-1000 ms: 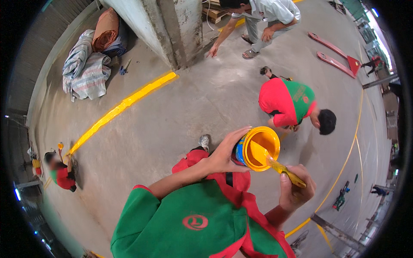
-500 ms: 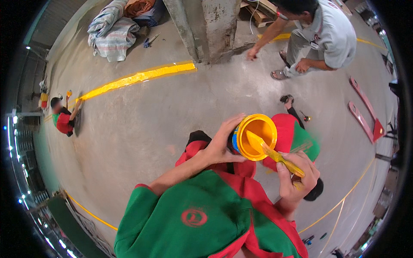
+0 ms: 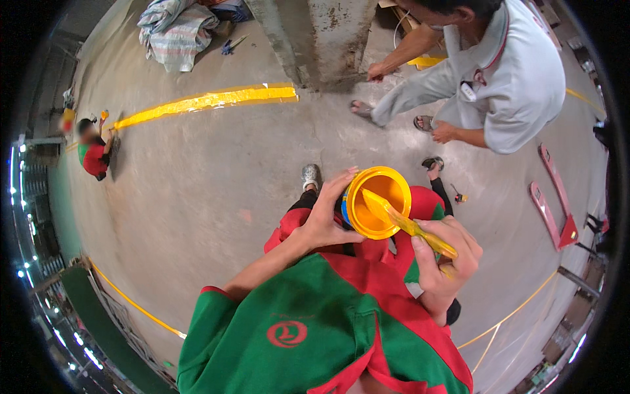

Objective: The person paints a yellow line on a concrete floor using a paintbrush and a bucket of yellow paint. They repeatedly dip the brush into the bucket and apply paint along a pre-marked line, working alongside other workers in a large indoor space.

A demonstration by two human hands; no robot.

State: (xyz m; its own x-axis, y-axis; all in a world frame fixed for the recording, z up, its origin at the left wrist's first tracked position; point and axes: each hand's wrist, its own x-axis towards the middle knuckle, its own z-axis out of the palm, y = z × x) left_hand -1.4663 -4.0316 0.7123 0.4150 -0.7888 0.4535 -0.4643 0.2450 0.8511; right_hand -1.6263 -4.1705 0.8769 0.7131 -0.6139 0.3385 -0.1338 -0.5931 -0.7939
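My left hand (image 3: 321, 217) is wrapped round the outer side of a small paint can (image 3: 396, 188) with a yellow rim and a bit of blue on its wall. The can's mouth faces me, and yellow coats its inside. In my right hand (image 3: 451, 257) is a paintbrush (image 3: 430, 241), its handle smeared with yellow. The yellow-covered brush head reaches into the can, over the inner wall. Both hands are in front of my chest, above my bent legs.
A wide, glossy yellow line (image 3: 203, 102) runs along the concrete floor to a worn pillar (image 3: 335, 39). A co-worker in a light shirt (image 3: 518, 85) bends beside the pillar. Another person (image 3: 96, 156) crouches far left. Red forks (image 3: 545, 215) lie at right, striped sheeting (image 3: 178, 46) far back.
The co-worker in the light shirt has stepped left, one foot closer to the pillar. My can, brush and hands sit slightly further left in view. One of my shoes has come into sight.
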